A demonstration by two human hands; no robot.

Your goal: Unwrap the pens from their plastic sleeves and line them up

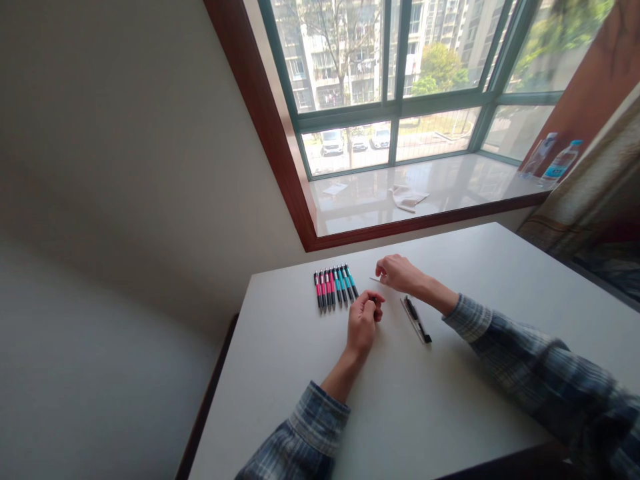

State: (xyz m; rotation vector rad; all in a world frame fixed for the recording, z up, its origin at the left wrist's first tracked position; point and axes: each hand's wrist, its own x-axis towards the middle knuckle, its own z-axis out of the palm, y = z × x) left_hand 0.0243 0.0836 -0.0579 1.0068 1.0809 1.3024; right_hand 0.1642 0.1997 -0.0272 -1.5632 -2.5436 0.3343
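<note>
My left hand [364,322] is closed, with a small black piece [374,300] showing at its fingertips; the rest of what it grips is hidden. Above it on the table, my right hand [397,272] has its fingers pinched together at a thin pale rod like a pen refill [375,279]. Just left of my hands, several click pens [335,288] lie side by side, pink ones at the left and teal ones at the right. Below my right wrist rests a black pen [417,319], with a thin grey rod [409,315] alongside it.
The white table [415,407] stands against the wall below a window with a red-brown frame [309,233]. On the sill [365,213] lie a crumpled paper [407,199] and a flat white sheet [335,189]. Plastic bottles [563,163] stand at its right end, beside a curtain [590,160].
</note>
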